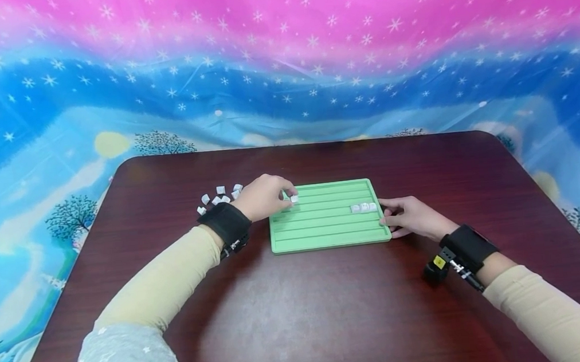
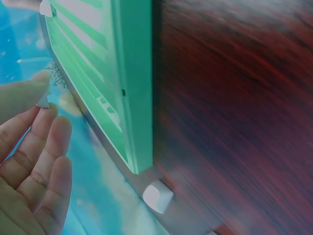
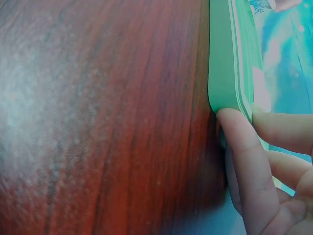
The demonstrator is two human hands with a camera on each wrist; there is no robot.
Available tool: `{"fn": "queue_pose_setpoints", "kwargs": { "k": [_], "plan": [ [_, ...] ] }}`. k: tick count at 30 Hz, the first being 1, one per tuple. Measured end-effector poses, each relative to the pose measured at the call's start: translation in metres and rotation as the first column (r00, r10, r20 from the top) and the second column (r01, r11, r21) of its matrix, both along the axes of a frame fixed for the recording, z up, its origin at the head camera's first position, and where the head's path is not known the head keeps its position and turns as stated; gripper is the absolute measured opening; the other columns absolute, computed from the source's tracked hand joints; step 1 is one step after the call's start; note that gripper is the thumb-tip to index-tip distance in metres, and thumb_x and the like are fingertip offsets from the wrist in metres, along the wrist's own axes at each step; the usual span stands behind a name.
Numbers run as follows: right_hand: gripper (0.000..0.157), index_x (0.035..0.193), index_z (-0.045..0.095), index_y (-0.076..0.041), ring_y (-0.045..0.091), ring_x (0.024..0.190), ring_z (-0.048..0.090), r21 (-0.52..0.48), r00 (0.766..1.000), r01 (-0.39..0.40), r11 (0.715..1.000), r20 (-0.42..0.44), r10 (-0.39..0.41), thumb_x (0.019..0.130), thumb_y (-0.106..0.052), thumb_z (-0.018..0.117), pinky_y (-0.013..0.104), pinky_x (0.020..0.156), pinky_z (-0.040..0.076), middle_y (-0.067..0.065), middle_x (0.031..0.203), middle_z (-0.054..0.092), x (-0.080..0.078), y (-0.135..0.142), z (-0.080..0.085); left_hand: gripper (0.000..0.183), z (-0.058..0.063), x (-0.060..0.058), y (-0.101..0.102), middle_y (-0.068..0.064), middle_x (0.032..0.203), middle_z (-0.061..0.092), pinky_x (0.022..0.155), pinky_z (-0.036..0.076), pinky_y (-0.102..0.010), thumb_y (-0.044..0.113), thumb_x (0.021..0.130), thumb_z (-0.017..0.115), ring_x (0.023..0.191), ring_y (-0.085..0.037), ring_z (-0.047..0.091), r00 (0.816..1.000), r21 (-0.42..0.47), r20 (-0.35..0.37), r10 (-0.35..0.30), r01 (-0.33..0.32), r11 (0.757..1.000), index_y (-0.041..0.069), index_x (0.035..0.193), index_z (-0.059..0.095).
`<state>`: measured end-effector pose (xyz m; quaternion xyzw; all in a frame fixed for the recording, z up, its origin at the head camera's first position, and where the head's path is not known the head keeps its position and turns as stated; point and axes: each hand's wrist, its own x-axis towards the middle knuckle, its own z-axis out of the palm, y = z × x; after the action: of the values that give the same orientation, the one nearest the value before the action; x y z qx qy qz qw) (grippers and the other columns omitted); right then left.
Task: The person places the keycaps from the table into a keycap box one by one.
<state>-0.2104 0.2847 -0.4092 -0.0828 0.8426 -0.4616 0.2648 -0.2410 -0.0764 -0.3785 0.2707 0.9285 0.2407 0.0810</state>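
My left hand point(image 1: 265, 196) is over the left rim of a ridged green tray point(image 1: 326, 240), pinching a small white keycap point(image 1: 294, 199) between thumb and fingertips. The left wrist view shows this keycap point(image 2: 43, 102) partly covered by the thumb. Three white keycaps point(image 1: 364, 208) sit side by side in one row near the tray's right end. At that end, my right hand point(image 1: 416, 217) grips the tray's edge with thumb and fingers. In the right wrist view, the fingers point(image 3: 242, 142) touch the tray's rounded corner.
Several loose white keycaps point(image 1: 216, 200) lie on the dark wooden table point(image 1: 281, 320) to the left of the tray, partly behind the left wrist. A colourful cloth point(image 1: 278, 50) with snowflakes and trees hangs behind the table.
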Motion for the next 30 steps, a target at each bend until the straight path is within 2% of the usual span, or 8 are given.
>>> {"fn": "queue_pose_setpoints", "kwargs": {
  "k": [8, 13, 18, 30],
  "plan": [
    [0.068, 0.158, 0.026, 0.006, 0.020, 0.088, 0.068, 0.001, 1.000, 0.003, 1.000, 0.000, -0.003, 0.102, -0.005, 0.062, 0.031, 0.073, 0.060, 0.019, 0.106, 0.053, 0.000, -0.001, 0.000, 0.024, -0.002, -0.003, 0.015, -0.001, 0.110, 0.073, 0.075, 0.052, -0.031, 0.017, 0.095, 0.075, 0.088, -0.015, 0.063, 1.000, -0.018, 0.013, -0.028, 0.029, 0.999, 0.012, 0.119, 0.077],
    [0.068, 0.159, 0.026, 0.005, 0.021, 0.088, 0.068, 0.012, 1.000, 0.010, 1.000, 0.005, -0.010, 0.102, -0.005, 0.062, 0.032, 0.072, 0.060, 0.019, 0.106, 0.053, 0.000, -0.001, 0.000, 0.024, -0.006, -0.003, 0.019, -0.002, 0.111, 0.073, 0.078, 0.052, -0.030, 0.015, 0.094, 0.076, 0.087, -0.014, 0.064, 0.999, -0.009, 0.018, -0.044, 0.045, 0.999, 0.011, 0.118, 0.077],
    [0.067, 0.159, 0.027, 0.005, 0.022, 0.088, 0.068, 0.020, 1.000, 0.017, 1.000, 0.003, -0.017, 0.102, -0.004, 0.062, 0.032, 0.072, 0.060, 0.019, 0.104, 0.054, 0.000, -0.001, 0.002, 0.024, -0.004, -0.003, 0.024, -0.003, 0.111, 0.074, 0.078, 0.052, -0.030, 0.015, 0.094, 0.076, 0.087, -0.014, 0.064, 0.998, 0.003, 0.012, -0.062, 0.062, 0.998, 0.010, 0.118, 0.077],
    [0.068, 0.158, 0.026, 0.006, 0.021, 0.088, 0.068, 0.042, 1.000, 0.019, 0.999, -0.004, -0.018, 0.102, -0.004, 0.062, 0.032, 0.072, 0.060, 0.019, 0.104, 0.054, 0.000, -0.004, 0.002, 0.022, -0.005, -0.005, 0.043, 0.000, 0.113, 0.074, 0.079, 0.053, -0.029, 0.018, 0.098, 0.072, 0.091, -0.012, 0.066, 0.994, -0.031, -0.002, -0.113, 0.112, 0.993, 0.012, 0.118, 0.077]
  ]
}}
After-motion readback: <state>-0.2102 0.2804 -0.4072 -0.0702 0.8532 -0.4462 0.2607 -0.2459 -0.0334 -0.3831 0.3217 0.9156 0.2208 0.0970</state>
